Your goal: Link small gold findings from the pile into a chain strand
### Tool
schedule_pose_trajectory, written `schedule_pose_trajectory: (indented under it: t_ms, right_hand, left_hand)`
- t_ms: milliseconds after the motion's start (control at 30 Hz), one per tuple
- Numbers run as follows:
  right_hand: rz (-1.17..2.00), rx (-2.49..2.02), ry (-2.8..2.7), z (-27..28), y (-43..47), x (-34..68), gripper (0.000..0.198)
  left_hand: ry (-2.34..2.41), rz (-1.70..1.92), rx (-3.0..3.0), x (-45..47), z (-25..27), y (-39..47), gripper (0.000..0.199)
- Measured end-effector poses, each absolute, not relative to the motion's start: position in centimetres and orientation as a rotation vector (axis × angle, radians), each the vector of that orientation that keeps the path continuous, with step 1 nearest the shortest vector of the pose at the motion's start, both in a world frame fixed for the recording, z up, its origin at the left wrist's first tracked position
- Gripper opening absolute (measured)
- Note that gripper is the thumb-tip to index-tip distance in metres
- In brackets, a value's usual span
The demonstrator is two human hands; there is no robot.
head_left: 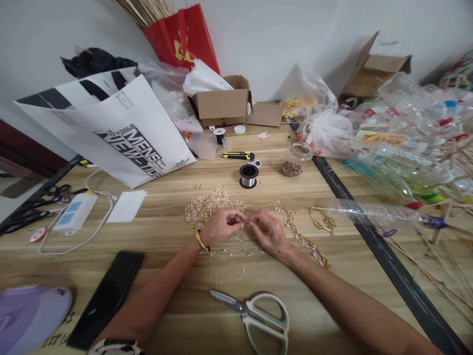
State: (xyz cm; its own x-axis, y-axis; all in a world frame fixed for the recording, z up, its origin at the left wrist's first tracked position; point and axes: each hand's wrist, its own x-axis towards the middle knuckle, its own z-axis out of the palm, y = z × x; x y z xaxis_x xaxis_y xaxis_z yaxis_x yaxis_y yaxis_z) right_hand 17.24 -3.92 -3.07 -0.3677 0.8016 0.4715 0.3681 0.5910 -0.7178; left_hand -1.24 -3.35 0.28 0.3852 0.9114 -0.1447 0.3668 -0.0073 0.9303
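My left hand [225, 223], with a gold bracelet [200, 240] on its wrist, pinches finger and thumb together near the table's middle. Facing it, my right hand [271, 232] is closed in a similar pinch, the fingertips of both nearly meeting. What lies between them is too small to make out. Just behind my left hand spreads a pile of small gold and silver links [207, 203]. A silver beaded chain [236, 252] lies below my hands. To the right are a gold and silver chain [301, 236] and a short gold chain [325, 223].
Scissors [246, 310] lie in front, a black phone [107, 298] at left. Behind my hands are a wire spool [249, 176], a utility knife [236, 156] and a glass jar [295, 160] of beads. Plastic bottles [402, 172] crowd the right; a white paper bag [121, 128] stands left.
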Motion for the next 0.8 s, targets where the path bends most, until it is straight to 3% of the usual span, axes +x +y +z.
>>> schedule_pose_trajectory:
  t_ms: [800]
  right_hand:
    - [0.748,-1.009,-1.892,-2.86,-3.66,17.31,0.020]
  left_hand:
    - [1.304,0.558,1.874,-1.14,1.13,-3.49,0.015]
